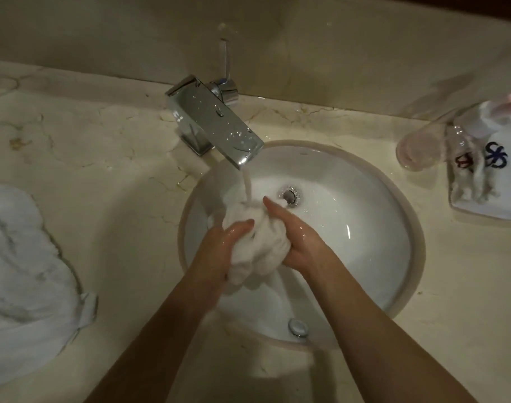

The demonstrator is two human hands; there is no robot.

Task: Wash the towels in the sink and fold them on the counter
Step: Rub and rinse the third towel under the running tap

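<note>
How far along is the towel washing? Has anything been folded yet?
Nothing looks folded yet. In hand: both hands, left and right, grip a bunched white towel under running water from the faucet, over the sink. Left: another towel lies crumpled on the counter; I cannot tell if it's washed.

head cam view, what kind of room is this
Most likely a bathroom, perhaps a hotel one. A round white sink is set into a marble-look counter under a chrome faucet with water running, and a tray of small toiletries sits at the right.
</note>
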